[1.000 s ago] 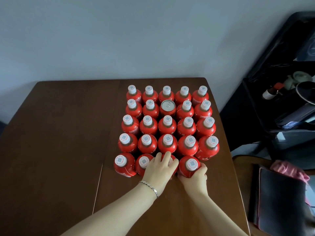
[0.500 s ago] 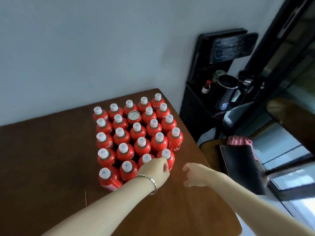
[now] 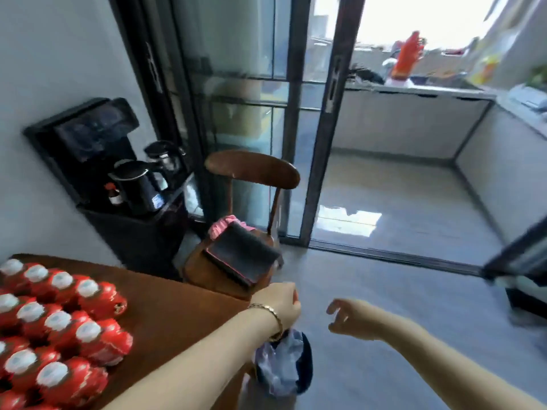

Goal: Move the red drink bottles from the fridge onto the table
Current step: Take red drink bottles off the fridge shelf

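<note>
At the lower left corner of my view, the red drink bottles (image 3: pixel 59 329) stand packed in close rows on the brown desk (image 3: pixel 177 306), white caps up, touching one another. They are blurred, so I cannot read their labels or count them surely.

My left grip (image 3: pixel 279 303) is out past the desk's right edge, fingers curled loosely inward with nothing between them; a thin bracelet (image 3: pixel 270 313) sits on that wrist. My right grip (image 3: pixel 349 318) hangs over the grey floor (image 3: pixel 399 291), near the left one but apart from it, fingers bent and loosely spread, holding nothing. Both are well apart from the bottles.

Below my left wrist, on the floor just beside the desk, is a dark bin (image 3: pixel 285 365) lined with a pale bag. Beyond the desk stands a wooden chair (image 3: pixel 251 170) with a dark bag (image 3: pixel 242 255) and something pink on its seat. Left of the chair, against the wall, is a black stand carrying a dark kettle (image 3: pixel 137 184). Behind the chair, a dark-framed glass sliding door (image 3: pixel 296 113) stands open onto a bright tiled room.
</note>
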The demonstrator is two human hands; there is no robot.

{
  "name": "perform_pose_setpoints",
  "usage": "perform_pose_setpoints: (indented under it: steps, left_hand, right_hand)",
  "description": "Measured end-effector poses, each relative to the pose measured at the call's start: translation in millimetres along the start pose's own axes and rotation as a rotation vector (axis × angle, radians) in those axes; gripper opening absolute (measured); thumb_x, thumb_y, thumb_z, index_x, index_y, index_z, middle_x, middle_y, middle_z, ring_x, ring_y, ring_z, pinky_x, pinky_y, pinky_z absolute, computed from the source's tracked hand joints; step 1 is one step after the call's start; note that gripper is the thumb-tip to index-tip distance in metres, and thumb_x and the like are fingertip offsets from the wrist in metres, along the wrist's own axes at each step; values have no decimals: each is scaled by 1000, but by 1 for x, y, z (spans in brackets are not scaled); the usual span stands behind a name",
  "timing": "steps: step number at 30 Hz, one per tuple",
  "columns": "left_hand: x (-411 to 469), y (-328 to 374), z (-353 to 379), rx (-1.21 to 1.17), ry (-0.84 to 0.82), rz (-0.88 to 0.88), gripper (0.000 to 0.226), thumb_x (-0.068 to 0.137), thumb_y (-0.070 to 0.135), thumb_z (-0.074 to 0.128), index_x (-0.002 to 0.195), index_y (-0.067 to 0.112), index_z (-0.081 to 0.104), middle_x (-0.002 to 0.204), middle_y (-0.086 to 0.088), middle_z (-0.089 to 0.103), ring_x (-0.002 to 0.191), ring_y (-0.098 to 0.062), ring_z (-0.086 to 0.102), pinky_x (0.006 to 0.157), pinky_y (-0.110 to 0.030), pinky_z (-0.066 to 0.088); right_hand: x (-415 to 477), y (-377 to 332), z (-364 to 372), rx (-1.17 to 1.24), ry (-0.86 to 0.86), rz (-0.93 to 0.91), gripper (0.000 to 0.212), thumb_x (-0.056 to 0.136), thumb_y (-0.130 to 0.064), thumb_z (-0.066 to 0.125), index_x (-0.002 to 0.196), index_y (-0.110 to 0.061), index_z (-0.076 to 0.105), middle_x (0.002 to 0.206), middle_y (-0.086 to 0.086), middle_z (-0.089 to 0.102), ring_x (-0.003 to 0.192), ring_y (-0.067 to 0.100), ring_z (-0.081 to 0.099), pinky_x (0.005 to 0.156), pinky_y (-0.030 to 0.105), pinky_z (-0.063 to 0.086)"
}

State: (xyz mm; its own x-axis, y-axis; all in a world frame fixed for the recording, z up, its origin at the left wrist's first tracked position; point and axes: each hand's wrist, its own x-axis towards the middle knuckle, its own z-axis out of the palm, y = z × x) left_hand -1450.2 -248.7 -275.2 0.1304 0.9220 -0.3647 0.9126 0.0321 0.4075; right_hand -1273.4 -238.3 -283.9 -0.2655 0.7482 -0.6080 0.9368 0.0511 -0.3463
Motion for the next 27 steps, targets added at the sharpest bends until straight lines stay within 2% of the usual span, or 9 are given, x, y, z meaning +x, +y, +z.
perform_pose_setpoints:
  steps: [3, 8, 14, 17, 21, 27]
  left_hand:
    - [23, 98, 29, 90, -76, 168, 22, 87, 25, 44, 103, 18, 58, 113, -7, 63, 104, -29, 57, 84, -32, 45]
    - [49, 283, 91, 232, -144, 426, 25, 88, 21, 41, 105, 15, 58, 116, -11, 61, 103, -33, 58, 80, -30, 45]
    - [65, 507, 164, 314, -190, 699, 25, 88, 22, 42, 106, 13, 58, 115, -11, 61, 105, -31, 57, 84, -33, 47]
    - [63, 608, 189, 380, -173, 839, 25, 90, 21, 41, 106, 14, 58, 115, -9, 61, 105, -29, 57, 82, -33, 45]
    - [65, 728, 213, 472, -143, 1012, 25, 91, 21, 43, 105, 9, 59, 113, -12, 63, 104, -31, 59, 83, -35, 47]
    - [94, 892, 237, 287, -192, 1132, 19, 85, 26, 47, 96, 18, 60, 106, -5, 66, 97, -27, 61, 77, -27, 46]
  right_hand:
    - [-48, 94, -17, 112, 103, 159, 38, 87, -34, 56, 123, -24, 53, 115, -5, 64, 94, 12, 57, 72, 18, 37]
    - [-143, 264, -41, 249, 255, 392, 38, 87, -36, 56, 123, -24, 53, 117, -4, 63, 104, 12, 57, 79, 22, 40]
    - [-273, 446, -80, 297, 400, 619, 38, 87, -32, 54, 124, -20, 53, 121, 1, 60, 110, 16, 56, 85, 23, 41]
    - [-329, 517, -104, 338, 498, 713, 34, 86, -28, 54, 118, -18, 56, 120, 1, 61, 110, 17, 56, 81, 21, 39]
    - [-385, 595, -136, 395, 597, 846, 32, 85, -29, 54, 116, -21, 57, 119, 1, 60, 103, 20, 59, 76, 24, 42]
    - [-436, 708, -200, 363, 761, 1014, 29, 88, -26, 55, 116, -20, 60, 123, 1, 60, 111, 21, 57, 77, 20, 36]
